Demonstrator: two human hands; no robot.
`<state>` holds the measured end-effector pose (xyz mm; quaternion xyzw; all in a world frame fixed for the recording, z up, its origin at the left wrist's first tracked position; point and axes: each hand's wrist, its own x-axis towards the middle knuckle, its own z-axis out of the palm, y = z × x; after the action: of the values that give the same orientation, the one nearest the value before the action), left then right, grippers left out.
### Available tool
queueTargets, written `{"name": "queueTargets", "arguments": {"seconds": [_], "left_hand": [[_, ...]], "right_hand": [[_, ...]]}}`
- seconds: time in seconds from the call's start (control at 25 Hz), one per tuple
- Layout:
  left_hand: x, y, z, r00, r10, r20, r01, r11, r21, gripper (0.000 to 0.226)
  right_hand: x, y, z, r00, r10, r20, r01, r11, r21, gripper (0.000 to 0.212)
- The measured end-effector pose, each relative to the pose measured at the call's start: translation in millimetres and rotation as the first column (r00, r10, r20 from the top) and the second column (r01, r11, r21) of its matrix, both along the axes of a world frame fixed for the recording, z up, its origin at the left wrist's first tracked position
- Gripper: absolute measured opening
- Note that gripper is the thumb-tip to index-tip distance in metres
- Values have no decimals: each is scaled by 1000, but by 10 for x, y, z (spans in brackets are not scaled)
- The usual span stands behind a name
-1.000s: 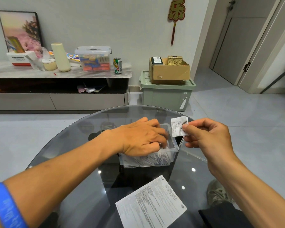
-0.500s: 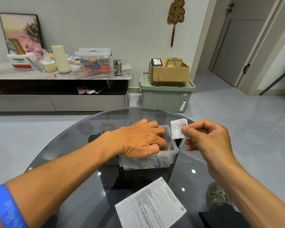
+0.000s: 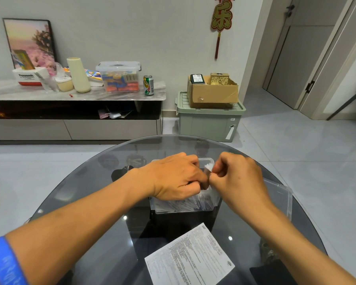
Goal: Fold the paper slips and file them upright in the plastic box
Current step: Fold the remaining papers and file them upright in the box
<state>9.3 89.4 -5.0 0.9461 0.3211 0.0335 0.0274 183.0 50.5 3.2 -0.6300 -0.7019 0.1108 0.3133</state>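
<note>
Right hand (image 3: 237, 177) pinches folded slip (image 3: 208, 168) over plastic box (image 3: 185, 206). Left hand (image 3: 176, 177) curled inside box, parting filed slips. May crumple slip, knock row flat.

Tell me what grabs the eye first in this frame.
Both hands meet over the clear plastic box at the middle of the round glass table: the right hand pinches a small white paper slip at the box's top, the left hand reaches inside. Nearer the viewer, a printed sheet lies flat on the glass.
</note>
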Motion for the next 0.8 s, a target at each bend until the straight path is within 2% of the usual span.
{"name": "queueTargets", "arguments": {"seconds": [0.08, 0.16, 0.24, 0.32, 0.36, 0.4, 0.48, 0.6, 0.68, 0.8], "left_hand": [[-7, -18, -3, 1000, 12, 25, -11, 1000, -19, 32], [-4, -68, 41, 999, 39, 37, -41, 998, 37, 34], [-22, -213, 62, 989, 78, 125, -98, 983, 157, 34], [-43, -525, 37, 946, 95, 310, -173, 957, 235, 29], [-55, -736, 21, 920, 127, 371, -223, 947, 231, 26], [-69, -954, 1, 907, 204, 369, -285, 942, 179, 25], [-75, -1273, -83, 886, 432, 170, -436, 900, -16, 30], [-68, -1419, -284, 780, 626, -19, -617, 763, -195, 52], [-50, -1375, -323, 721, 693, 8, -651, 681, -337, 53], [-53, -1325, -371, 653, 753, 77, -622, 591, -514, 31]], "right_hand": [[-61, 10, 20, 967, 61, 249, -47, 997, -61, 7], [-73, 11, 63, 885, 112, 452, -66, 991, -117, 17], [-46, 17, 104, 842, 152, 517, -71, 982, -173, 24], [13, 23, 111, 859, 198, 472, -74, 961, -268, 29], [41, 26, 93, 879, 216, 426, -83, 947, -309, 34], [63, 16, 67, 903, 215, 372, -96, 945, -313, 40], [92, -21, 12, 941, 167, 293, -110, 973, -201, 43], [69, -189, -29, 980, 140, 141, -142, 990, 8, 37], [66, -322, -37, 990, 134, 45, -136, 989, 58, 28], [102, -513, -83, 988, 140, -71, -135, 989, 65, 23]]}}
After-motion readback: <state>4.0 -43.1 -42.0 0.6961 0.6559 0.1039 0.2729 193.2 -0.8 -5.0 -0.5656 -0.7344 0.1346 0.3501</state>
